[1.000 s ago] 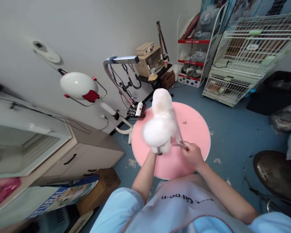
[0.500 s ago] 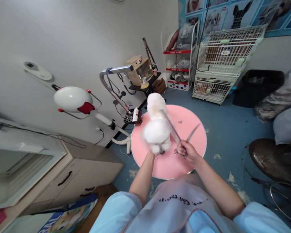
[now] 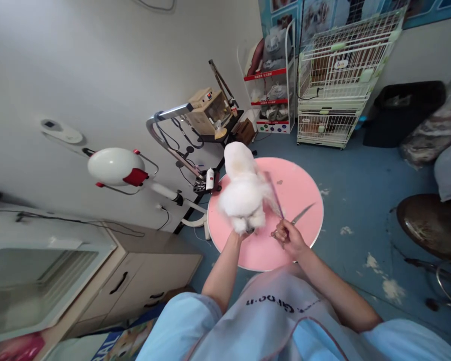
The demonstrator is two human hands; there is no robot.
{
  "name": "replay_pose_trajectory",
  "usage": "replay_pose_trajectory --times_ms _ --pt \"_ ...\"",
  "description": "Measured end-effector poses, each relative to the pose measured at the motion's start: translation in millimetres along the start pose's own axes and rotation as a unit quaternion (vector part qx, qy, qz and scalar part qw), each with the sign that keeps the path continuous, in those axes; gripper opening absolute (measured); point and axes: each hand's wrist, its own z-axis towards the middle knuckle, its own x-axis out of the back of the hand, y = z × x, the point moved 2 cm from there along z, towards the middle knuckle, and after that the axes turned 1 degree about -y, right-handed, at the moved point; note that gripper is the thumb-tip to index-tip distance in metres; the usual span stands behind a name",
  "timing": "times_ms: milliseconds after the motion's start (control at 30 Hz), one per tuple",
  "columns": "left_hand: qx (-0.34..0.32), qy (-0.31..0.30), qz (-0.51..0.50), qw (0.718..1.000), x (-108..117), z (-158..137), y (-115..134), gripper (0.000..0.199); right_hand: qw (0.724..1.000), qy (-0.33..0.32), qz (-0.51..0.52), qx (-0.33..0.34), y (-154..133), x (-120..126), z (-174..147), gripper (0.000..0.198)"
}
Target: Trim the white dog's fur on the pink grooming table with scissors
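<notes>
A fluffy white dog (image 3: 242, 195) stands on a round pink grooming table (image 3: 300, 188), its head toward me and low. Under its chin, my left hand (image 3: 242, 235) holds the muzzle; most of those fingers are hidden by fur. My right hand (image 3: 288, 237) is closed around a long purplish comb (image 3: 275, 198) and a pair of scissors (image 3: 303, 213) together. The comb's teeth touch the fur at the side of the dog's head, blurred by motion. The scissor blades point away to the right, clear of the dog.
A grooming arm (image 3: 169, 115) with hanging loops rises left of the table, beside a small tool tray (image 3: 200, 186) holding a white bottle (image 3: 209, 179). Wire cages (image 3: 330, 95) and a shelf rack (image 3: 270, 103) stand behind. At right is a brown stool (image 3: 428, 225). Fur tufts lie on the floor.
The comb has moved outward from the dog's head to the right, pulling fur with it. The dog's head has tipped lower, and my left hand still supports it. The camera view has shifted.
</notes>
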Motion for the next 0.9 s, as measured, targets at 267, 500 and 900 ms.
replay_pose_trajectory --times_ms 267,500,900 --pt "0.019 0.014 -0.133 0.991 -20.1 -9.9 -8.9 0.023 0.873 0.156 -0.383 0.259 8.7 15.7 -54.3 0.024" --pt "-0.034 -0.053 -0.107 0.992 -50.1 -11.1 -15.6 0.025 0.649 0.040 -0.580 0.491 31.2 -34.2 -61.9 0.048" --pt "-0.019 -0.005 -0.049 0.999 -42.0 -39.6 36.6 0.042 0.804 0.138 -0.568 -0.111 62.9 77.9 -17.8 0.036"
